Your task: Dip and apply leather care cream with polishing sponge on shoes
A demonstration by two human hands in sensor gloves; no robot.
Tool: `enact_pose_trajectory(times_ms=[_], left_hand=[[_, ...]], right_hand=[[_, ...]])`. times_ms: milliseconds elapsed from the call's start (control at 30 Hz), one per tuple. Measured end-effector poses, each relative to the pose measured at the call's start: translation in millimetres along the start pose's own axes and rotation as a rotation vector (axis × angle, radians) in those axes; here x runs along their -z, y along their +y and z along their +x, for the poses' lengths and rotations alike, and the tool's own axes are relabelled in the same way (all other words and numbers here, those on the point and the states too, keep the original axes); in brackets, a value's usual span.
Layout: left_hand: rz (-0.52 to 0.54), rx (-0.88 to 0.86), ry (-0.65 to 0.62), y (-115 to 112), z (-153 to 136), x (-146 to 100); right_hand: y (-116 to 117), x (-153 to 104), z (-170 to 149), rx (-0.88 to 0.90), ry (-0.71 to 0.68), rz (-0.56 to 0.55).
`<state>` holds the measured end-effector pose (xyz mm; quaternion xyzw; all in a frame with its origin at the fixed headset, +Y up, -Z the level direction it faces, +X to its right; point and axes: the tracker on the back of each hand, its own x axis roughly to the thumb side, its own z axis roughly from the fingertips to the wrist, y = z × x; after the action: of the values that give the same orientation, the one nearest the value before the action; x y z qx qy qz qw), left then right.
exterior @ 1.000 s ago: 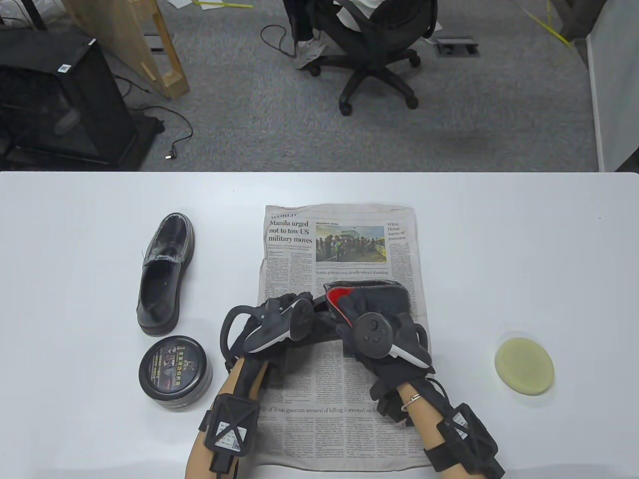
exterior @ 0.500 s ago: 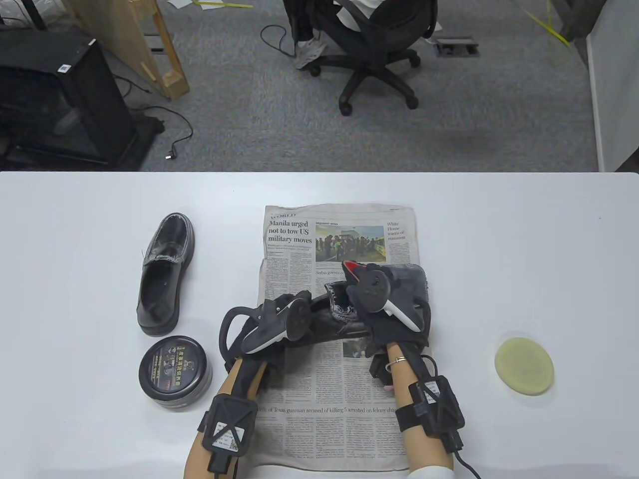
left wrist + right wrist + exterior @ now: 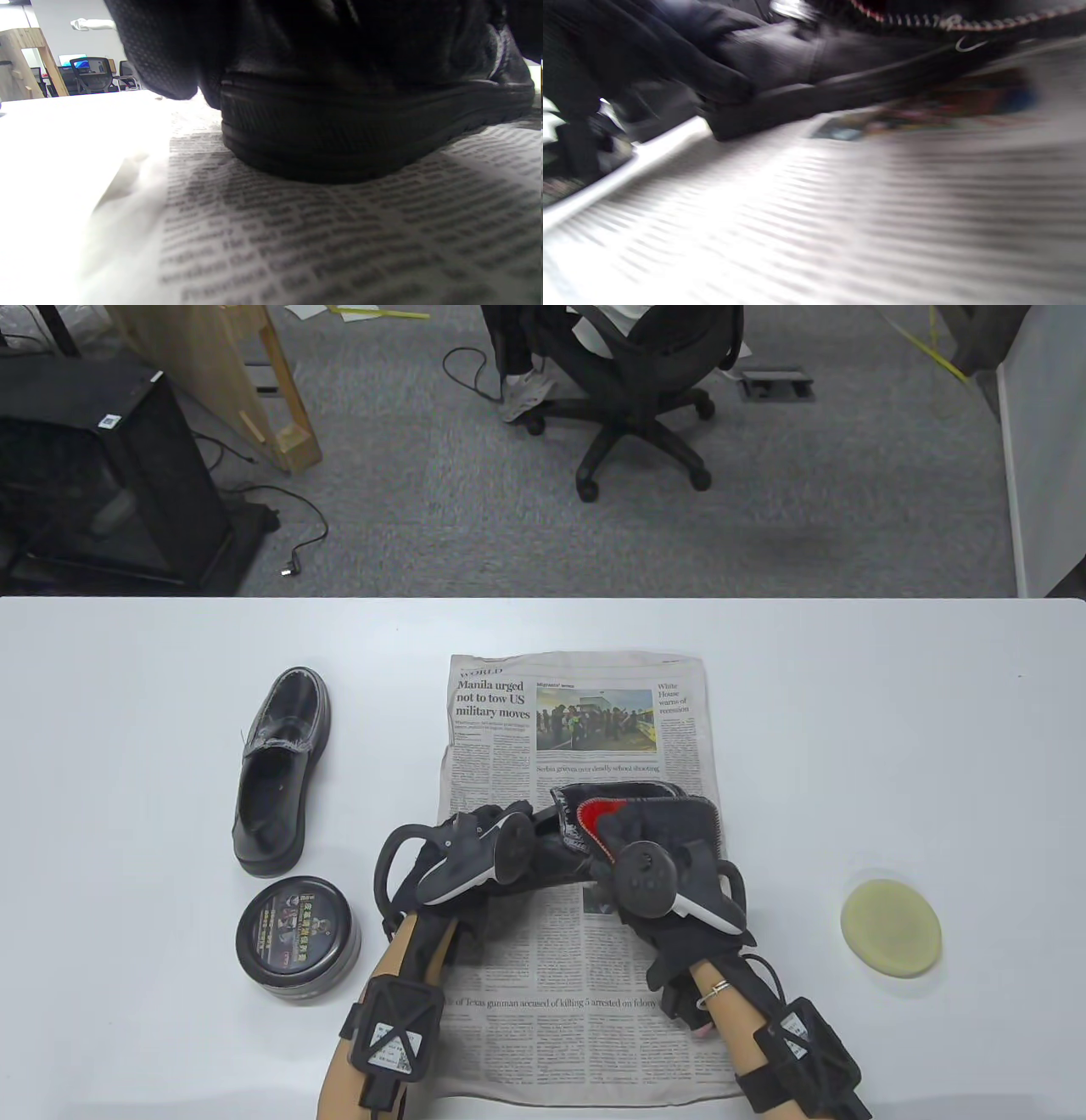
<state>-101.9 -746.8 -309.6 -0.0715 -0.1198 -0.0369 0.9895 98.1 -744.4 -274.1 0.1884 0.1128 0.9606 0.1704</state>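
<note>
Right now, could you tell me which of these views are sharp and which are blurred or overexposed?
Table view: sharp, evenly lit, newspaper headlines legible. Left wrist view: shoe very dark, table at left blown out white. Right wrist view: motion-smeared throughout, print reduced to streaks.

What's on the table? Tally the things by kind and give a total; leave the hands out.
Black shoes: 2, one on the bare table, one on the newspaper
Cream tin, lid on: 1
Yellow sponge: 1
Newspaper: 1
Total: 5

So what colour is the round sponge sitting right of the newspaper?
Pale yellow sponge, clearest in the table view.
</note>
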Motion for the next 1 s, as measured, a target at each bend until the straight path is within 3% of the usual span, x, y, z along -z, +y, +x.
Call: enact_pose_trajectory(times_ms=[67,200,400,633,767,1000], left_hand=[[0.000,-0.002,-0.003,0,0,0],[-0.001,-0.016,-0.012,-1,0,0],[0.010,-0.037,-0.010,-2,-1,0],[0.015,-0.016,0.010,-1,-1,-1],[0.018,-0.008,0.020,-1,-1,-2],[0.010,-0.029,0.009,-2,-1,-1]], right_hand=[[-4,9,8,0.048,-0.022,-0.010],[-17,37,14,-0.019,0.037,-0.048],[-13,64,-9,0.023,0.204,-0.043],[-15,44,-48,-0.056,0.317,-0.018],[-9,24,-50,-0.205,0.288,0.000],[0,0,-26,-0.093,0.111,-0.001]])
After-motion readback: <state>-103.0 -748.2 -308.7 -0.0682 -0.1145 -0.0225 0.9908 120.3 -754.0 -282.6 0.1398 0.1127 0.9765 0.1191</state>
